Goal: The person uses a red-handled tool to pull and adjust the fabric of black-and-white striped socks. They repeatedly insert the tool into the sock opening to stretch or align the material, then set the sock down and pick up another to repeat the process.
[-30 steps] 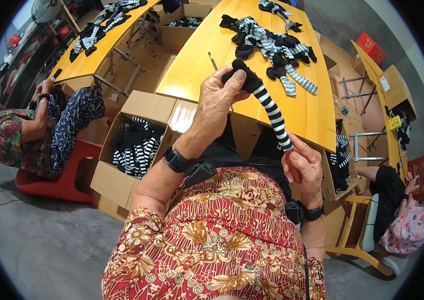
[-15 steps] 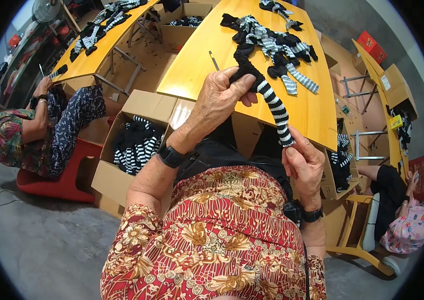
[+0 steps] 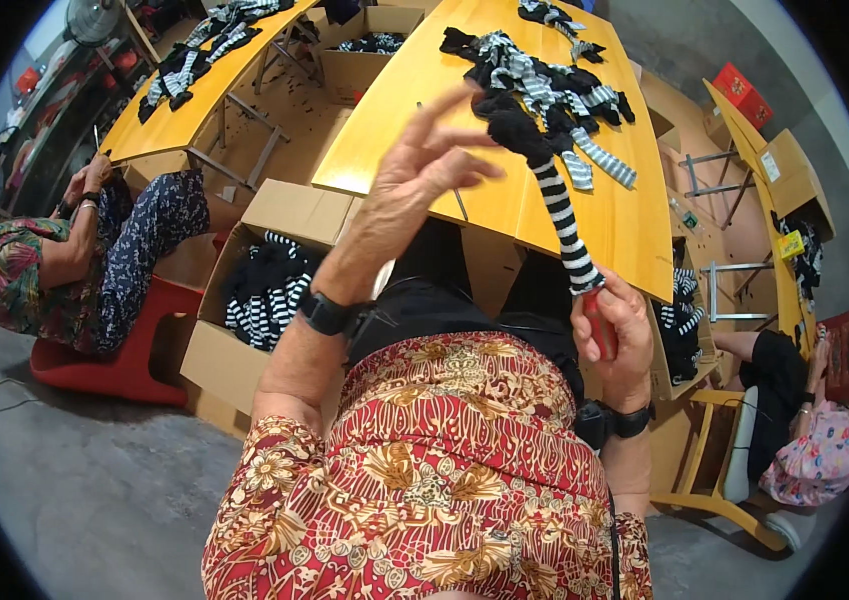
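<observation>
My right hand [image 3: 617, 325] is closed round a red handle [image 3: 602, 322] and the cuff end of a black-and-white striped knit tube [image 3: 567, 220], glove- or sock-like. The tube rises straight from that hand to a bunched black end [image 3: 519, 130] over the table's near edge. Whatever the handle belongs to is hidden inside the knit. Fingers spread and blurred, my left hand [image 3: 425, 180] is held up left of the black end, with nothing in it. Beyond lies a heap of striped and black knit pieces [image 3: 535, 80] on the yellow table [image 3: 395, 120].
A thin dark rod [image 3: 461, 205] shows near the table's front edge. Open cartons of striped knits stand left [image 3: 210, 350] and right [image 3: 660, 350] of me. One person [image 3: 45, 260] sits at the left on a red chair [image 3: 115, 370]; another [image 3: 815, 440] sits at the right.
My left hand has let go of the black part of the knit and opened. The knit tube now stands straighter, and a red handle shows in my right hand.
</observation>
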`<state>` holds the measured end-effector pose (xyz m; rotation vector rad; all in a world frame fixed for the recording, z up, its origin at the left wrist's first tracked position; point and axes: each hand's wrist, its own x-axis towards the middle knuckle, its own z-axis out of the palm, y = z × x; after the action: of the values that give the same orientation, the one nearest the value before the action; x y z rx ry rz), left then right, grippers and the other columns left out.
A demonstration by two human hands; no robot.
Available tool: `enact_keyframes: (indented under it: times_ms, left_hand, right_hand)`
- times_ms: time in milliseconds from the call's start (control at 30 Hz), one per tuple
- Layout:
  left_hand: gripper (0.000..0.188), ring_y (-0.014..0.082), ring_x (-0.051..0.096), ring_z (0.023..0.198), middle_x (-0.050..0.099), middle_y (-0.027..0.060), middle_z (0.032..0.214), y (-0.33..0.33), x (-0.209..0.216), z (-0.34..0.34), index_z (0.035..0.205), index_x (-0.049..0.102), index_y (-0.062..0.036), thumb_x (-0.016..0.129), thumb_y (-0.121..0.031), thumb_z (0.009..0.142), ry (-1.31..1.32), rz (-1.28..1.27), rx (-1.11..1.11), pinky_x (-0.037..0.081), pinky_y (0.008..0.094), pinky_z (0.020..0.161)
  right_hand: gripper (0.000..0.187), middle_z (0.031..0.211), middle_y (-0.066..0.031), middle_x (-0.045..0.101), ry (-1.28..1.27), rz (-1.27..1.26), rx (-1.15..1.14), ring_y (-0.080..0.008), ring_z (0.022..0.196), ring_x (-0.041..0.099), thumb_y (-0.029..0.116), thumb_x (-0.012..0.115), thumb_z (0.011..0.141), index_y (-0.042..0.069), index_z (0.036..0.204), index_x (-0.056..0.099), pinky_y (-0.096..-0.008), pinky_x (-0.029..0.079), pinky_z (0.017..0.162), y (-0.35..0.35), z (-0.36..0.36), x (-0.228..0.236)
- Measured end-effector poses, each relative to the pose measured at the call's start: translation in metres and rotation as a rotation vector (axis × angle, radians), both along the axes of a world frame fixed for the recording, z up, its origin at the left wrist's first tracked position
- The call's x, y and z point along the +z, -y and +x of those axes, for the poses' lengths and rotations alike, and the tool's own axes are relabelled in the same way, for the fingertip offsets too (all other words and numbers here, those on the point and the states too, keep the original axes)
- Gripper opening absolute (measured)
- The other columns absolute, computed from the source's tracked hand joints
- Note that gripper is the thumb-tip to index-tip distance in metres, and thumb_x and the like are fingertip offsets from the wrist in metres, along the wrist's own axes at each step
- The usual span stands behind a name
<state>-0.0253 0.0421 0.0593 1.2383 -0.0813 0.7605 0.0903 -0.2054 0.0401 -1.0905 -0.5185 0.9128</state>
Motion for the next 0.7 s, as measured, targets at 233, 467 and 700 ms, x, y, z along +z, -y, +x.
enact_keyframes:
  times_ms: [233,467,700]
  left_hand:
    - [0.03,0.0154,0.062,0.096,0.064,0.0077,0.108,-0.035,0.004,-0.002,0.111,0.063,-0.002,0.068,-0.002,0.081,-0.056,0.692,0.102,0.05,0.0294,0.089]
    - [0.017,0.0087,0.063,0.077,0.068,0.0049,0.084,-0.032,-0.006,-0.007,0.096,0.066,0.0027,0.07,-0.008,0.084,-0.13,0.235,-0.016,0.052,0.0216,0.072]
    - [0.018,0.0124,0.065,0.072,0.068,0.0057,0.079,-0.023,-0.003,0.003,0.094,0.067,0.0023,0.071,-0.012,0.084,-0.11,0.101,-0.065,0.053,0.0239,0.069]
  right_hand:
    - [0.038,0.063,-0.0153,0.057,-0.13,0.047,0.257,-0.0104,0.038,0.042,0.014,0.048,0.092,-0.002,0.125,0.055,-0.0198,0.036,0.038,0.013,0.011,-0.012]
    - [0.046,0.078,-0.0097,0.061,0.021,0.035,0.222,-0.0099,0.046,0.047,0.013,0.057,0.087,-0.004,0.129,0.051,-0.0195,0.035,0.037,0.024,0.009,-0.014]
    - [0.044,0.071,-0.0092,0.06,0.043,0.064,0.248,-0.0097,0.047,0.048,0.015,0.059,0.086,-0.004,0.126,0.054,-0.0202,0.035,0.036,0.02,0.015,-0.016]
